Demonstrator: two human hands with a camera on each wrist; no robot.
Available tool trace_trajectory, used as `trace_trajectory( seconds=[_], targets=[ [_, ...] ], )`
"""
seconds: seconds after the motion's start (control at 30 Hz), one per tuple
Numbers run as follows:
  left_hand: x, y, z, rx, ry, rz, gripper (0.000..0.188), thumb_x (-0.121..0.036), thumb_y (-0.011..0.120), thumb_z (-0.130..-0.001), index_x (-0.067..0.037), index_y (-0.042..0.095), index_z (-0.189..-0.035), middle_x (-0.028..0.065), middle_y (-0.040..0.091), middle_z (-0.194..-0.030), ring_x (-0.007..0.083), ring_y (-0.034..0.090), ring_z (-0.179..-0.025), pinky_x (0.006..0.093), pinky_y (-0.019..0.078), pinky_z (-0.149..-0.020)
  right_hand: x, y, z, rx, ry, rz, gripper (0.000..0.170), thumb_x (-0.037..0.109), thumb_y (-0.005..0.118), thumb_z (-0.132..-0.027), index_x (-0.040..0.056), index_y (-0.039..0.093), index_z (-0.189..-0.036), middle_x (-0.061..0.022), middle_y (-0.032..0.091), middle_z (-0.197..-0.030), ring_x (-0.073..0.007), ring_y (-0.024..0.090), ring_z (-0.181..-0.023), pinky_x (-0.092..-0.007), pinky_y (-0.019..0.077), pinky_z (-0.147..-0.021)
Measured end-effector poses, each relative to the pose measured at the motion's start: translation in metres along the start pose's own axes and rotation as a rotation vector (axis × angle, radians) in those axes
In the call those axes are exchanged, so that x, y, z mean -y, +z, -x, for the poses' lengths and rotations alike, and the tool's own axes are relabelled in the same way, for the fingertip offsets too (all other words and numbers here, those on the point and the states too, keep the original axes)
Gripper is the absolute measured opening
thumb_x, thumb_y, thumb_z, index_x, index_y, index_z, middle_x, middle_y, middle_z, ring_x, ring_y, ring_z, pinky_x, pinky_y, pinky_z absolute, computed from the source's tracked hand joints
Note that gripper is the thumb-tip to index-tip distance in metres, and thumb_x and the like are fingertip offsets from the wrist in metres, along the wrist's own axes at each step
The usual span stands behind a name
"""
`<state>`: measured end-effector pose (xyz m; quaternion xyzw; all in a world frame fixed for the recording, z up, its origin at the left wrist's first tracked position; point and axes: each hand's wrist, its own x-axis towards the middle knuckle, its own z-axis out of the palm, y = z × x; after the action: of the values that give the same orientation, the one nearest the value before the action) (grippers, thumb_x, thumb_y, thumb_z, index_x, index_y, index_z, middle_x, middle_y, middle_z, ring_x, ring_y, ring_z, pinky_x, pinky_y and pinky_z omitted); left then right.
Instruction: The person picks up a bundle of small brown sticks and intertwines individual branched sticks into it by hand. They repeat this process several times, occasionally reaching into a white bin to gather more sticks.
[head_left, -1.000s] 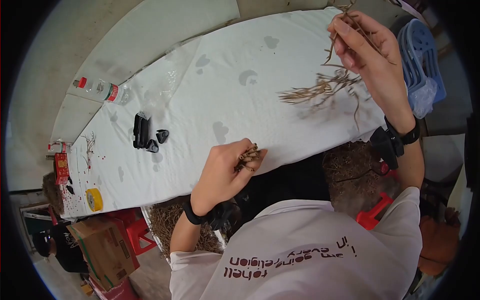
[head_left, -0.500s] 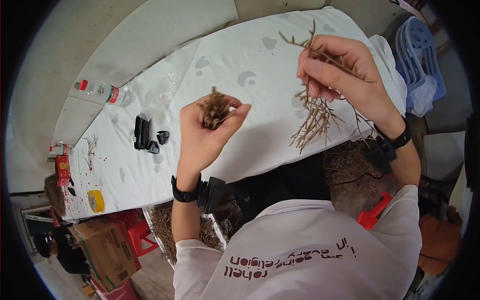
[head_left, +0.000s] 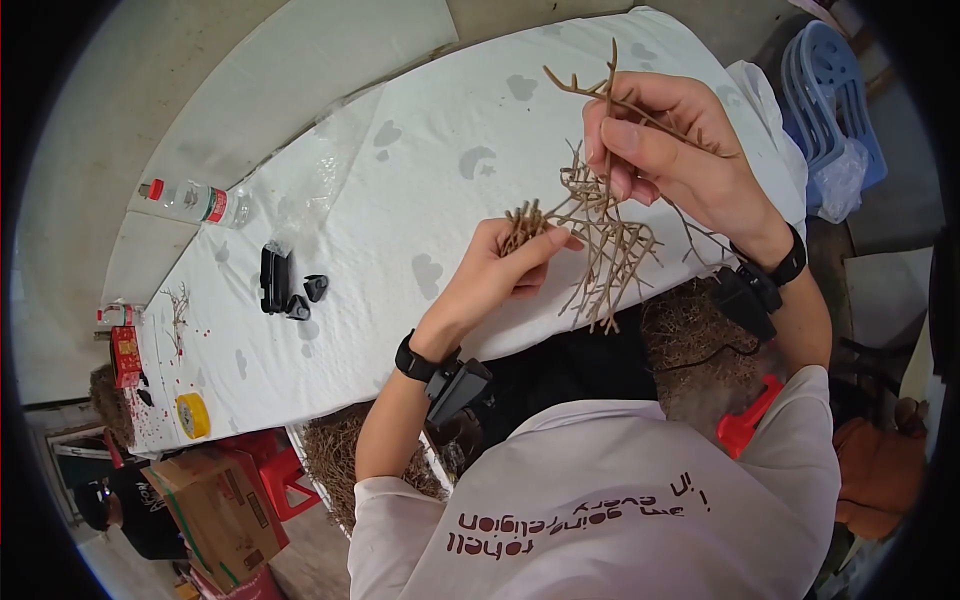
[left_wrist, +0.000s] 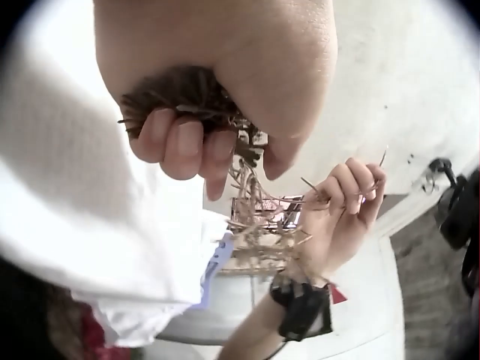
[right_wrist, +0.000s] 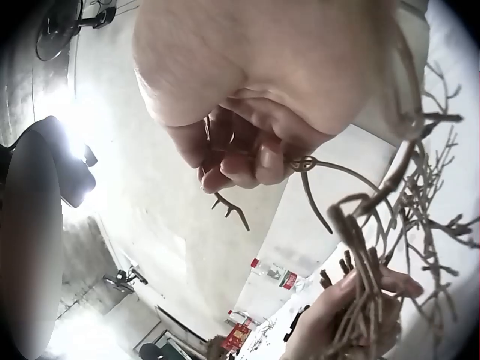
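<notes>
My left hand [head_left: 485, 280] grips a bundle of thin brown twigs [head_left: 522, 228], its stub ends poking out above the curled fingers. In the left wrist view, the dark bundle [left_wrist: 180, 94] fills the fist. Higher up and to the right, my right hand [head_left: 685, 150] pinches a forked, dry twig [head_left: 612, 95] between thumb and fingertips. A dense spray of fine branches [head_left: 612, 255] hangs beneath that hand, and the left thumb is right at its edge. The right wrist view shows the left hand [right_wrist: 322, 315] below, overlapped by branching stems.
Beneath both hands lies a white-clothed table [head_left: 400, 290]. Left on it are a black case [head_left: 274, 280], small black pieces [head_left: 315, 288], a plastic bottle [head_left: 195, 200] and yellow tape [head_left: 193, 415]. Blue stacked stools [head_left: 828, 95] stand at right. More dry twigs [head_left: 345, 440] fill a box below the table edge.
My right hand has come down and left from the upper right with the twig. The left hand rose, then moved right with its bundle, turning the stub ends upward beside the branches.
</notes>
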<state>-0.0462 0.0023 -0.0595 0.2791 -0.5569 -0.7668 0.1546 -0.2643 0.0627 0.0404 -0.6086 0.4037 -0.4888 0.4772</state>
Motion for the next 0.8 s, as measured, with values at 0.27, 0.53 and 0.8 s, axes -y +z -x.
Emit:
trace_trajectory(
  seconds=[0.27,0.53,0.8],
  targets=[
    [-0.003,0.012,-0.010,-0.225,-0.047,0.142,0.024,-0.025,0.074,-0.093,-0.004,0.066,-0.086,-0.0060,0.044,-0.060,0.0047,0.035,-0.049,0.0250,0.0243,-0.046,-0.014,0.001,0.003,0.051,0.045,-0.138,0.021,0.018,0.058,-0.101,-0.0017,0.063,-0.100,-0.0045,0.064,-0.089,-0.0051,0.060,-0.068,-0.0175,0.0416,-0.053],
    [-0.001,0.012,-0.016,-0.283,-0.024,0.370,0.022,-0.020,0.073,-0.093,-0.004,0.064,-0.080,-0.0062,0.042,-0.058,0.0055,0.036,-0.048,0.0247,0.0237,-0.046,-0.025,-0.004,0.013,0.048,0.069,0.071,0.017,0.014,0.064,-0.096,-0.0031,0.063,-0.099,-0.0038,0.064,-0.087,-0.0087,0.058,-0.067,-0.0222,0.0429,-0.056],
    [-0.010,0.009,-0.005,-0.260,0.044,0.058,0.022,-0.016,0.072,-0.093,-0.002,0.065,-0.077,-0.0067,0.041,-0.057,0.0061,0.035,-0.047,0.0251,0.0231,-0.045,-0.045,-0.004,0.017,0.024,-0.050,0.660,0.017,0.007,0.072,-0.086,-0.0048,0.064,-0.094,-0.0085,0.061,-0.081,-0.0191,0.057,-0.067,-0.0287,0.0439,-0.058]
  ],
)
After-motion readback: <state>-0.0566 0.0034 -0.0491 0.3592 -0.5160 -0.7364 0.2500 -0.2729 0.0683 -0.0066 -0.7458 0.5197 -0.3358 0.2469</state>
